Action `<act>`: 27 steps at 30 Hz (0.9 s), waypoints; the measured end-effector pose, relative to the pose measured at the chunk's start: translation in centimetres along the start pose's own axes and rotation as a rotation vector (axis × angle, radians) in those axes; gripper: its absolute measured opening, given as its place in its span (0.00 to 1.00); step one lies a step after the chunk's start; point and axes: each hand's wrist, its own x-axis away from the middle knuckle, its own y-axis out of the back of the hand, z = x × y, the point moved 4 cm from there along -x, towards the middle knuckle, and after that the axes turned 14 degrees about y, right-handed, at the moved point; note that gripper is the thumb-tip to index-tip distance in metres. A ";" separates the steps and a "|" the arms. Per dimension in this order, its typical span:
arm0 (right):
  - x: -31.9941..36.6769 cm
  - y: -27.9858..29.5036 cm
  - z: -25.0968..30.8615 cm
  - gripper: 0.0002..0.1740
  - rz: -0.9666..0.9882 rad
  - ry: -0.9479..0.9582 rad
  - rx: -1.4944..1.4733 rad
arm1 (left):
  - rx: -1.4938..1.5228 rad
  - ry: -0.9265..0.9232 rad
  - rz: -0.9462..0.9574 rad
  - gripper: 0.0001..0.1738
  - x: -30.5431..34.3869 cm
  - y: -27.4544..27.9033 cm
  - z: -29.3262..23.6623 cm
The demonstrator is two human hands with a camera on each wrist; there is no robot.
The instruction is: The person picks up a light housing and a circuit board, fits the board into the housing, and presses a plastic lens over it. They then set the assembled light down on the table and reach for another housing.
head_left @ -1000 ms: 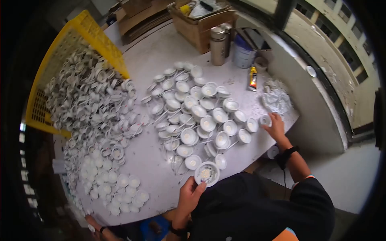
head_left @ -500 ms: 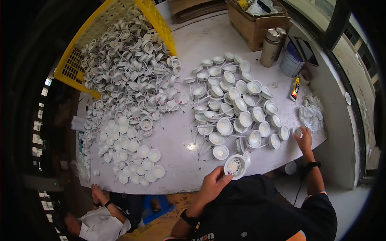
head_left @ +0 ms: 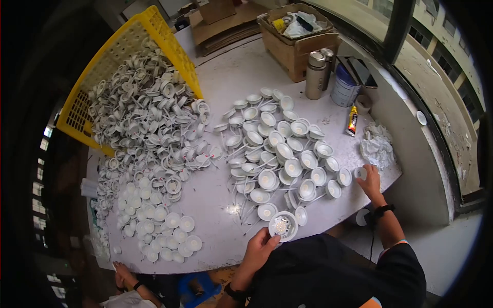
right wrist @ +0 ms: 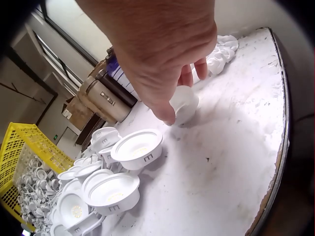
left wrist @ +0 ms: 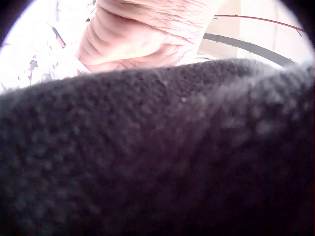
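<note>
View shifted; left hand (head_left: pixel 260 252) clamped on lamp (head_left: pixel 283 226), right hand (head_left: pixel 372 184) on white cap (right wrist: pixel 185 105)

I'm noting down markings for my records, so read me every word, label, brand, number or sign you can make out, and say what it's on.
"E", on the sides of two white fittings at the front of the right wrist view.
Too blurred to read: the marking on the tan bottle.
Too small to read: the yellow-and-black tube, the bucket.
No numbers or brands are legible.
</note>
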 end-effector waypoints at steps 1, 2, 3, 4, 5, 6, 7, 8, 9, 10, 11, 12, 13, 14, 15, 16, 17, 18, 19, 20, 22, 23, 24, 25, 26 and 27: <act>-0.1 -0.2 -0.2 0.27 0.009 0.007 0.008 | -0.047 0.010 -0.011 0.14 -0.2 0.2 0.2; 0.0 -0.6 -0.7 0.29 0.010 0.015 0.014 | -0.037 0.004 -0.047 0.14 -0.3 0.5 0.3; -0.1 -0.7 -1.0 0.29 0.020 -0.007 0.013 | -0.050 -0.004 -0.024 0.14 -0.4 0.4 0.3; -0.2 -1.1 -1.7 0.29 0.021 -0.005 0.005 | -0.062 -0.016 0.000 0.14 -0.6 0.4 0.3; -0.2 -1.5 -2.5 0.29 0.025 0.020 0.001 | -0.052 -0.030 -0.037 0.14 -0.6 0.6 0.2; -0.3 -2.0 -3.4 0.29 0.041 -0.008 -0.020 | -0.070 -0.026 -0.029 0.14 -0.7 0.5 0.3; -0.2 -2.3 -4.1 0.30 0.045 -0.015 -0.035 | -0.088 -0.019 -0.019 0.13 -0.6 0.5 0.4; -0.3 -2.5 -4.6 0.29 0.041 0.006 -0.041 | -0.077 -0.028 -0.049 0.13 -0.7 0.6 0.3; -0.4 -2.8 -5.3 0.29 0.043 0.007 -0.075 | -0.065 -0.036 -0.041 0.14 -0.7 0.5 0.3; -0.4 -3.1 -5.9 0.29 0.047 0.004 -0.105 | -0.053 -0.042 -0.027 0.14 -0.7 0.5 0.4; -0.5 -3.2 -5.8 0.29 0.056 0.020 -0.111 | -0.045 -0.053 -0.029 0.14 -0.6 0.4 0.3; -0.5 -3.2 -6.0 0.29 0.058 -0.023 -0.140 | -0.034 -0.054 -0.039 0.14 -0.7 0.5 0.4; -0.4 -3.1 -6.3 0.29 0.059 -0.071 -0.164 | -0.052 -0.084 -0.061 0.14 -0.7 0.5 0.5; -0.4 -3.0 -6.6 0.29 0.063 -0.065 -0.160 | -0.072 -0.114 -0.080 0.14 -0.8 0.5 0.5; -0.3 -3.1 -6.9 0.29 0.065 -0.083 -0.185 | -0.066 -0.114 -0.080 0.14 -0.9 0.4 0.5; -0.2 -3.2 -7.1 0.29 0.069 -0.103 -0.210 | -0.053 -0.121 -0.074 0.14 -0.8 0.4 0.4; -0.2 -3.2 -7.2 0.29 0.077 -0.100 -0.207 | -0.040 -0.126 -0.069 0.14 -0.7 0.3 0.4; -0.3 -3.2 -7.2 0.29 0.074 -0.101 -0.208 | -0.033 -0.121 -0.074 0.14 -0.7 0.3 0.3; -0.3 -3.3 -7.2 0.28 0.073 -0.101 -0.209 | -0.029 -0.132 -0.070 0.14 -0.6 0.2 0.3; -0.1 -3.5 -7.5 0.28 0.086 -0.095 -0.211 | -0.025 -0.142 -0.068 0.14 -0.6 0.2 0.3; 0.2 -3.8 -8.1 0.27 0.008 0.035 -0.176 | -0.029 -0.142 -0.070 0.15 -0.8 0.3 0.6; 0.2 -4.2 -8.6 0.27 0.022 0.047 -0.186 | -0.040 -0.146 -0.063 0.15 -0.8 0.3 0.7; 0.2 -4.2 -8.8 0.26 0.015 0.032 -0.213 | -0.034 -0.142 -0.083 0.15 -0.8 0.4 0.7; 0.2 -4.3 -9.1 0.26 0.009 0.014 -0.238 | -0.029 -0.136 -0.081 0.15 -0.9 0.3 0.8; 0.2 -4.6 -9.2 0.26 0.020 0.016 -0.244 | -0.026 -0.129 -0.072 0.16 -0.9 0.2 0.8; 0.2 -4.5 -9.2 0.24 0.034 0.012 -0.257 | -0.040 -0.117 -0.065 0.16 -1.0 0.3 0.9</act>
